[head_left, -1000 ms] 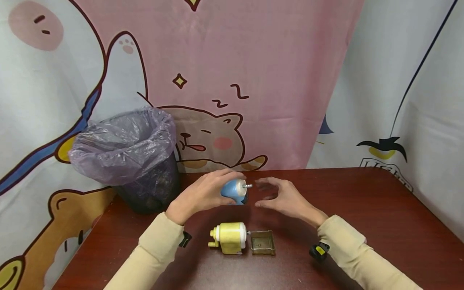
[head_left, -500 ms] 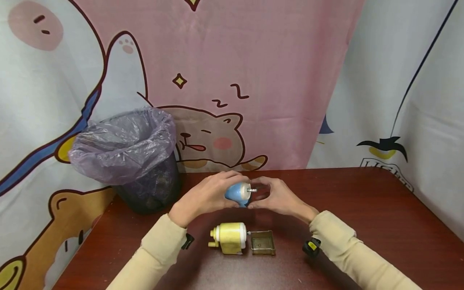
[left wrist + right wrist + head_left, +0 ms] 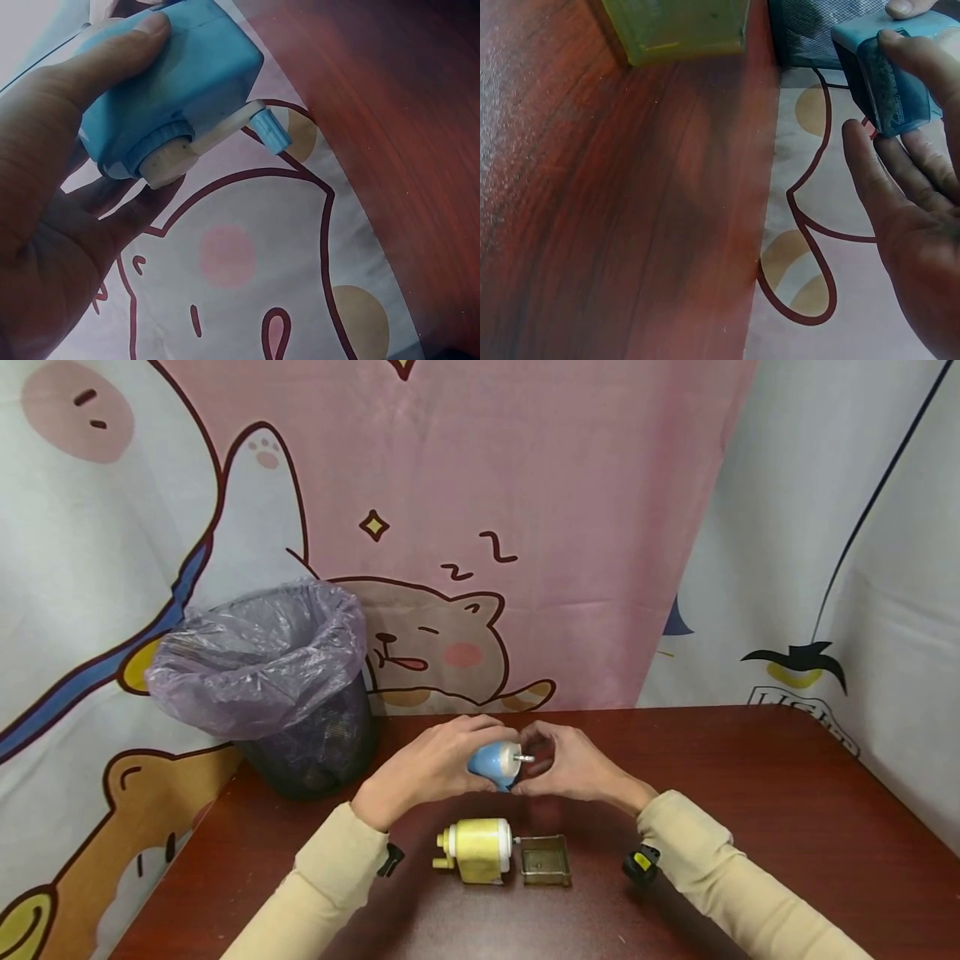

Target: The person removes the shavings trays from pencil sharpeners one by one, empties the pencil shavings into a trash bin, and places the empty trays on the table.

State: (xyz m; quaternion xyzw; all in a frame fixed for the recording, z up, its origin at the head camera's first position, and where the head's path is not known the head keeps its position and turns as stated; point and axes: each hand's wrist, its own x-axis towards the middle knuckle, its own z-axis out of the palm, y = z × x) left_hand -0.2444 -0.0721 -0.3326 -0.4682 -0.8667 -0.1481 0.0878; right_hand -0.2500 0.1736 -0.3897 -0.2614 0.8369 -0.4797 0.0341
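Note:
Above the table, my left hand (image 3: pixel 438 768) grips a blue crank pencil sharpener (image 3: pixel 495 763) from its left side. Its cream-coloured front with a short metal rod faces right in the head view. The crank handle (image 3: pixel 270 131) sticks out at the other end in the left wrist view. My right hand (image 3: pixel 573 764) has its thumb on the dark clear drawer (image 3: pixel 885 90) of the blue sharpener, with fingers below it. Below the hands a yellow crank pencil sharpener (image 3: pixel 480 852) stands on the table, and a clear brownish drawer (image 3: pixel 546 860) lies just right of it.
A black mesh bin (image 3: pixel 322 760) lined with a purple plastic bag (image 3: pixel 255 677) stands at the table's back left. A cartoon-printed curtain (image 3: pixel 585 527) hangs behind the reddish-brown table (image 3: pixel 750 793).
My right hand has moved left and come onto the blue sharpener. The left hand has shifted slightly right with the sharpener. The yellow sharpener and loose drawer have stayed put.

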